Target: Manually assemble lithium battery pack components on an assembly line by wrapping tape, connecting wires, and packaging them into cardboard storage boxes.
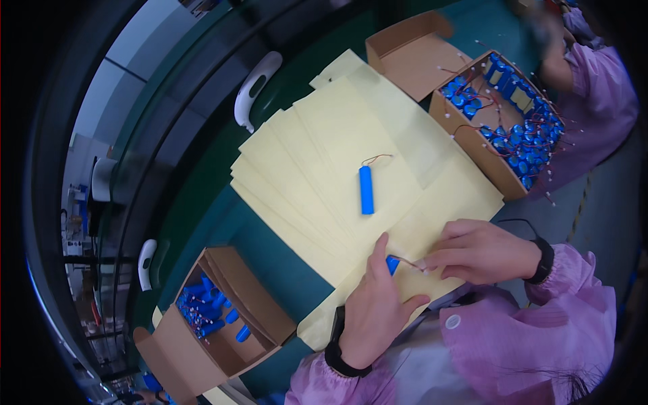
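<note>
A blue cylindrical battery (393,264) lies partly hidden under my left hand (374,307), between its index finger and spread thumb, at the near part of pale yellow sheets (344,128). My right hand (476,253) pinches the thin red wire (409,263) with its small white connector, which leads from that battery. A second blue battery (366,191) with thin wires lies farther off on the sheets, touched by neither hand.
An open cardboard box (476,152) at the right holds many wired blue batteries. Another open box (260,310) at the lower left contains more. White curved handles (258,88) stand along the green table's (253,236) far side. A co-worker's sleeve (601,77) is at upper right.
</note>
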